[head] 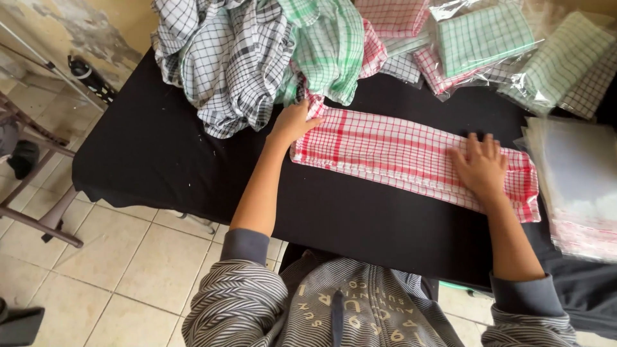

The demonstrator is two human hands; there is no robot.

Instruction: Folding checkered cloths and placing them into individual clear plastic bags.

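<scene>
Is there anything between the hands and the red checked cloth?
No, nothing visible. The left hand rests on one end of the red checked cloth, and the right hand lies flat on it near the other end, both touching it directly.

Black table (160, 160) with folded red-checked cloth (398, 151), heaped checked cloths (244, 58), clear bags (578, 173).

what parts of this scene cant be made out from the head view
- Red checked cloth: its layers underneath, hidden by its own top surface; parts covered by the left hand and right hand.
- Heap of loose checked cloths: cut off by the top edge.
- Stack of clear bags: cut off by the right edge.
</scene>
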